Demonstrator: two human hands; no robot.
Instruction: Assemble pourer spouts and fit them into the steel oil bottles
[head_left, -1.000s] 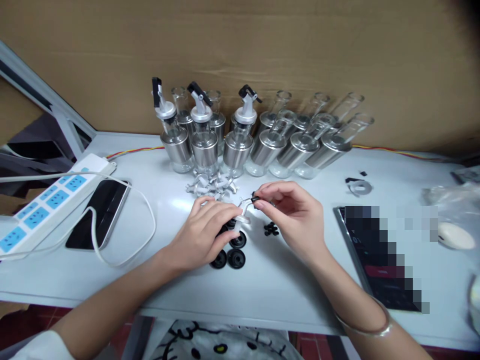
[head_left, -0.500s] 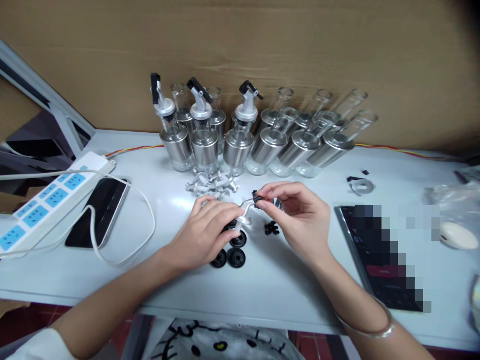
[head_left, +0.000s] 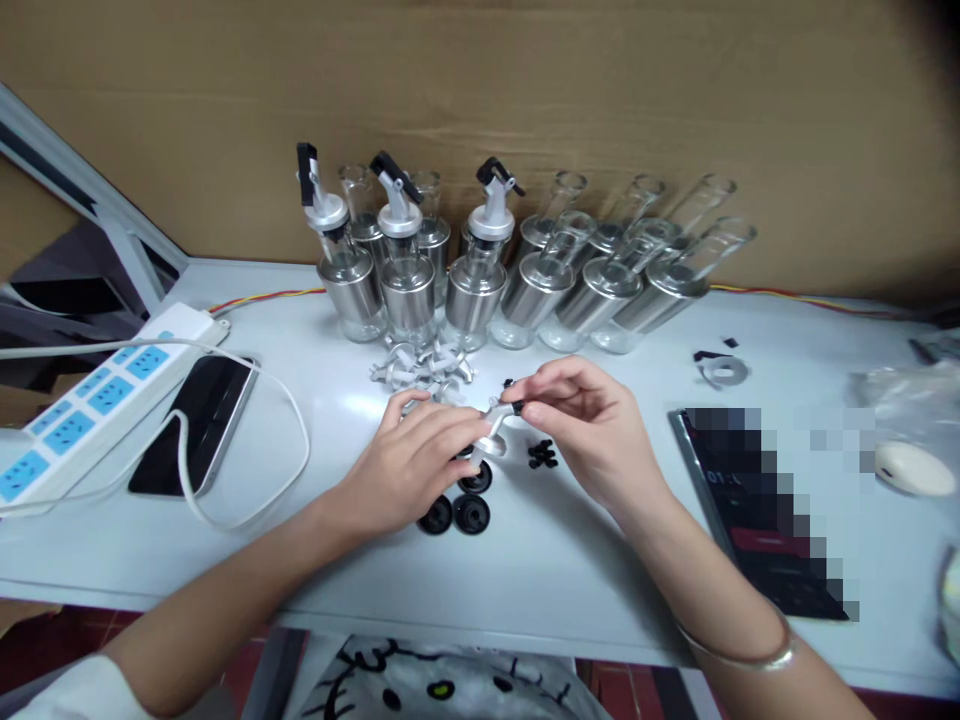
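Between thumb and fingers, my left hand [head_left: 416, 460] grips a silver pourer spout [head_left: 491, 430] at the centre of the table. My right hand [head_left: 592, 430] pinches a small black piece [head_left: 517, 407] at the spout's tip. Round black caps [head_left: 472, 514] lie beneath and in front of my left hand, some partly covered by it. A little cluster of small black parts [head_left: 543, 454] rests by my right hand. Behind my left hand is a pile of silver spouts [head_left: 424, 365].
Glass bottles with metal sleeves [head_left: 475, 290] stand in rows at the back, three with pourers fitted. A power strip [head_left: 97, 400], cable and phone [head_left: 193, 425] lie left. A tablet [head_left: 757, 520], tape roll [head_left: 726, 372] and white oval object [head_left: 915, 468] lie right.
My right hand has shifted slightly, and its fingertips now meet at the spout's tip. My left hand stays nearly in place with the spout.
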